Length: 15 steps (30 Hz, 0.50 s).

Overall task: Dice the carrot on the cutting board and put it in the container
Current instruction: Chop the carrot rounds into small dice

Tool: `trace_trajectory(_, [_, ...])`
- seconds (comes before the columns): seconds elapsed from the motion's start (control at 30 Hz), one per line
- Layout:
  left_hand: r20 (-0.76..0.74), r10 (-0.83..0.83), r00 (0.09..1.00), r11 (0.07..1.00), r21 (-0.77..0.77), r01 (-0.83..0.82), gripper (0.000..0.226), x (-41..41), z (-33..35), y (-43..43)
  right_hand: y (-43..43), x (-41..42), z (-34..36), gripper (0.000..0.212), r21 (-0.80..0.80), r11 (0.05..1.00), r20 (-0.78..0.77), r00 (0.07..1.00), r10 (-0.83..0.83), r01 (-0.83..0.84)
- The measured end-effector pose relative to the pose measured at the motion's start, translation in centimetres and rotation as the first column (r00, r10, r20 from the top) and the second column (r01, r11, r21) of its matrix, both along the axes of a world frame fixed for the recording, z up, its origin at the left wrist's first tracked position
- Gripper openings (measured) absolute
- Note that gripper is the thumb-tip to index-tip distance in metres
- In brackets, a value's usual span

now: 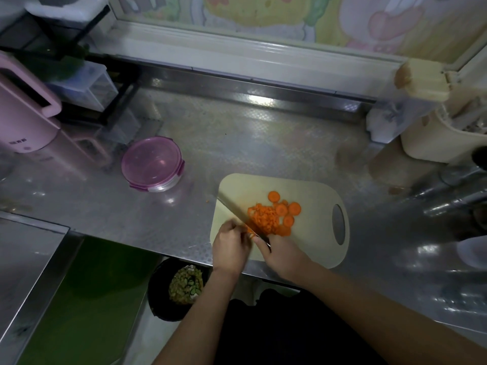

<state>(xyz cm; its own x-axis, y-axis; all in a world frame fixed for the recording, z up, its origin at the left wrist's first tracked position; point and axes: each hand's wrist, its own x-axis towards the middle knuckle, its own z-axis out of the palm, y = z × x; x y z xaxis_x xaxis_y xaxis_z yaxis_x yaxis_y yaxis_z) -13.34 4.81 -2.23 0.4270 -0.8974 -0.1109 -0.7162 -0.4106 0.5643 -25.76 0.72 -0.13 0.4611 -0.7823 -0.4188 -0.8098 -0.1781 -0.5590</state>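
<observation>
The container stands on the tabletop at 10 o'clock from the cutting board, well apart from it. It is a round, clear bowl shut under a translucent pink lid with clip tabs at the rim; I cannot tell whether anything is inside. Below the tabletop's near edge, at 7 o'clock from the board, a round black bin holds pale yellow-green scraps. A cream plastic tub stands at 2 o'clock, its contents too blurred to name.

The carrot is all on the board: a loose heap of small orange dice at the middle, and flat round slices lying around it from 12 to 5 o'clock. The board is smooth, beige and round-cornered, with an oval grip hole at its right end. The tabletop is dimpled, shiny steel.

The right hand is wrapped round the dark handle of the knife, whose long blade runs toward 10 o'clock along the heap's left side. The left hand has its fingers bent, tips beside the blade at the heap's near corner; I cannot tell whether they pinch a piece.
</observation>
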Motion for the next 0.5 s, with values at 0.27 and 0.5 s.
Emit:
trace_trajectory(0.27, [-0.029, -0.017, 0.999, 1.0, 0.014, 0.018, 0.024, -0.1, -0.1, 0.2, -2.5, 1.1, 1.0, 0.048, 0.136, 0.99, 0.069, 0.997, -0.037, 0.028])
trace_trajectory(0.5, [-0.109, -0.023, 0.994, 1.0, -0.002, 0.023, 0.053, 0.4, -0.3, 0.3, -2.1, 0.9, 1.2, 0.046, 0.147, 0.987, 0.21, 0.973, -0.097, 0.067])
